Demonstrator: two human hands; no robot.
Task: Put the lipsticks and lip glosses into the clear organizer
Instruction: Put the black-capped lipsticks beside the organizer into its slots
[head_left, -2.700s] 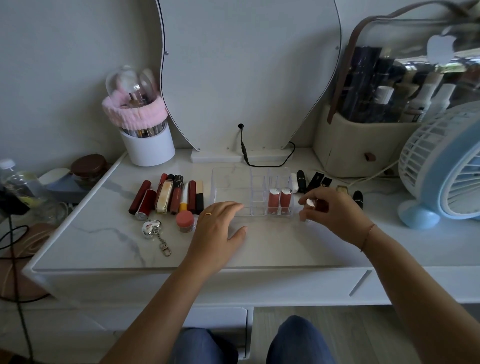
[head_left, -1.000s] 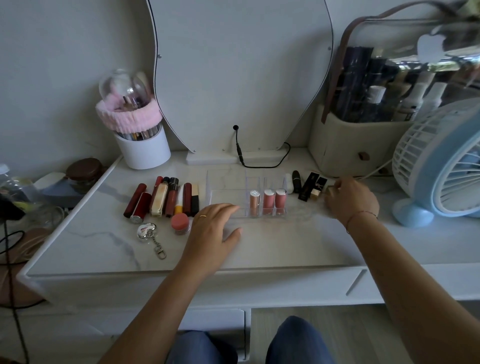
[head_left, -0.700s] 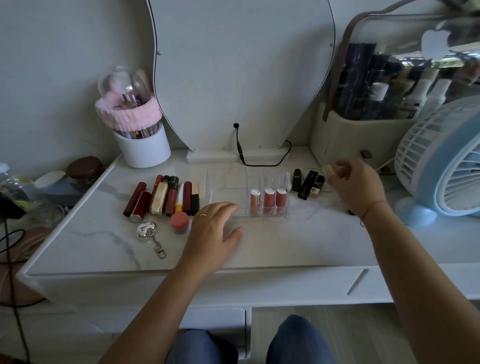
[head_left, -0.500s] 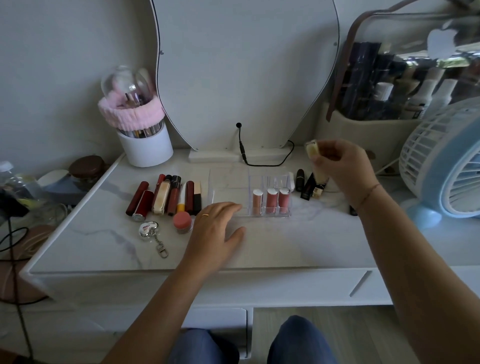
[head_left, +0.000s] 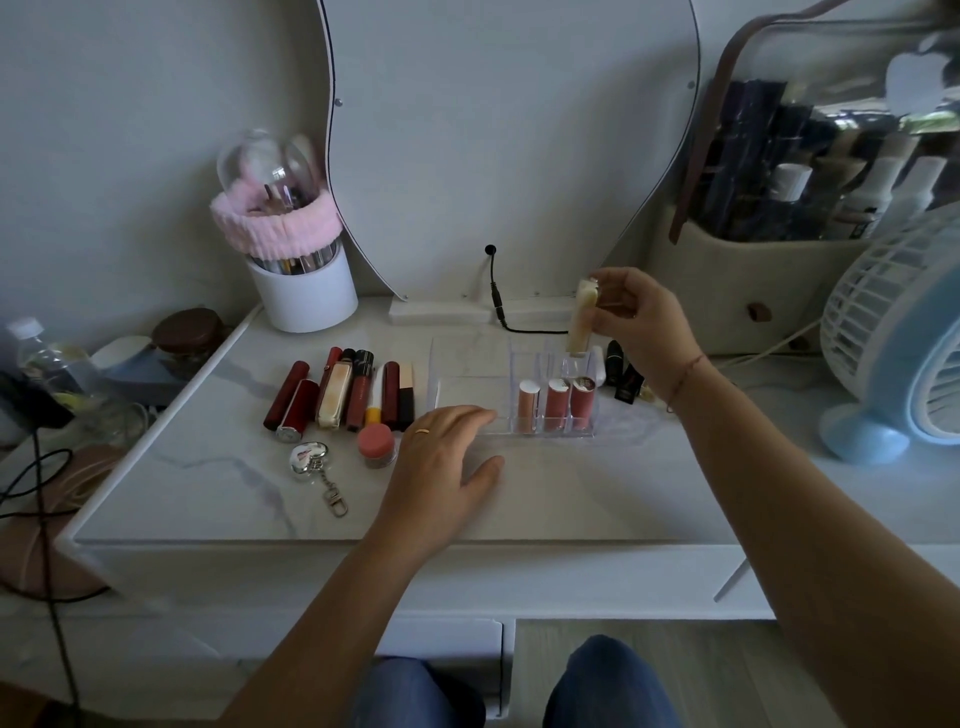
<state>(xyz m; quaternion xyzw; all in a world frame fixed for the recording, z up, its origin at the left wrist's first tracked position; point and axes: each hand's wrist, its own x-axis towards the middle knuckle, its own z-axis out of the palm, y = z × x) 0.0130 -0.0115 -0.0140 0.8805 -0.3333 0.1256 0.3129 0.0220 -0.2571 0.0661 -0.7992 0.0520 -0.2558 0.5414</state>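
The table top (head_left: 208, 467) was white with thin grey lines like marble. It stood against a plain wall. A curvy mirror (head_left: 509, 130) stood at the back with a black cable (head_left: 496, 296) below it. A white cup (head_left: 306, 296) with a pink fluffy band was at the back left, and a blue fan (head_left: 904, 353) was on the right.

The clear organizer (head_left: 467, 387) sat in the middle of the table. Three pink tubes (head_left: 556, 402) stood up in its front slots.

The right hand (head_left: 644, 322) pinched the top of a cream tube (head_left: 582, 322). The tube stood almost straight up, leaning a little to the right at the top. Its bottom end was at the mouth of a back slot near the right end of the organizer.

The left hand (head_left: 441, 462) lay flat and loose on the table, fingertips at the organizer's front edge.

A row of lipsticks (head_left: 343, 395) lay just left of the organizer, pointing front to back.
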